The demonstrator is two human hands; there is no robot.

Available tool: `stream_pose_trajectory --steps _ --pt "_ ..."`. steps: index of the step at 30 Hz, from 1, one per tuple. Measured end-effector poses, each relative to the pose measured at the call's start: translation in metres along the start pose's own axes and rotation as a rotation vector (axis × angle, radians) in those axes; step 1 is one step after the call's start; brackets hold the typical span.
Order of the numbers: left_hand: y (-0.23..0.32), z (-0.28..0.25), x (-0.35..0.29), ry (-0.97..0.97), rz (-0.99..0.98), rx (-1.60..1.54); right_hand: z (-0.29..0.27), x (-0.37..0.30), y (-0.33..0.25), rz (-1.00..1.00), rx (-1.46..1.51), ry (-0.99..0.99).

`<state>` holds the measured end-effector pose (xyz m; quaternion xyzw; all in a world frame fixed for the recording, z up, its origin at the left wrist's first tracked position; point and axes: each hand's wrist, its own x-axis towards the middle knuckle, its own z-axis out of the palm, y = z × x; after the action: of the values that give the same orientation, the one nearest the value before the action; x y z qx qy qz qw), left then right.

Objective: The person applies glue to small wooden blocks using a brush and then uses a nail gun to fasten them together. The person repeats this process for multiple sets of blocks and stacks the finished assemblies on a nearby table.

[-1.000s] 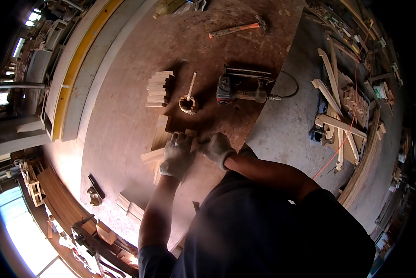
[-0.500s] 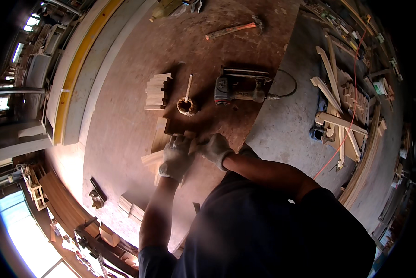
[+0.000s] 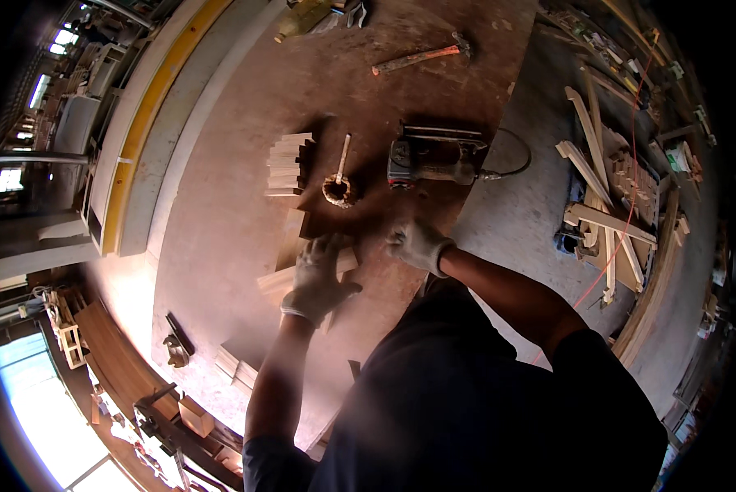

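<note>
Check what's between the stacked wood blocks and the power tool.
In the head view, a round brown container with a pale stick sits between the wood blocks and power tool, touching neither.

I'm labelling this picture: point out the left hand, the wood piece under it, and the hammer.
Left hand (image 3: 313, 281), head view, on its back.
Wood piece (image 3: 276, 284), head view, near its left end.
Hammer (image 3: 421, 59), head view, middle of its handle.

A hammer (image 3: 421, 59) with an orange handle lies toward the far end of the counter (image 3: 220, 197), a dark tool (image 3: 177, 344) toward its left side. On the right, loose wooden strips (image 3: 610, 222) lie heaped, an orange cord (image 3: 633, 170) crossing the view of them.
</note>
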<state>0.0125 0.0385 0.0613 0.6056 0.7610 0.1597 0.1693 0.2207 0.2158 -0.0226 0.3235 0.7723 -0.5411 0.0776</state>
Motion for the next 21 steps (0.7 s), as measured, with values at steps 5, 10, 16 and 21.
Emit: stream_pose_trajectory --steps 5,10,16,21 --pt "-0.085 0.001 -0.003 0.086 -0.449 -0.067 0.029 -0.032 -0.042 0.100 0.047 -0.501" --pt "-0.152 0.014 0.006 -0.349 -0.742 0.100 0.106 -0.022 -0.054 0.261 0.728 -0.599" --pt "-0.120 0.016 0.023 -0.360 -0.646 0.020 0.111 -0.030 -0.053 0.205 0.783 -0.472" --pt "-0.062 0.010 0.040 -0.343 -0.651 0.026 0.108 -0.045 -0.034 0.270 0.819 -0.408"
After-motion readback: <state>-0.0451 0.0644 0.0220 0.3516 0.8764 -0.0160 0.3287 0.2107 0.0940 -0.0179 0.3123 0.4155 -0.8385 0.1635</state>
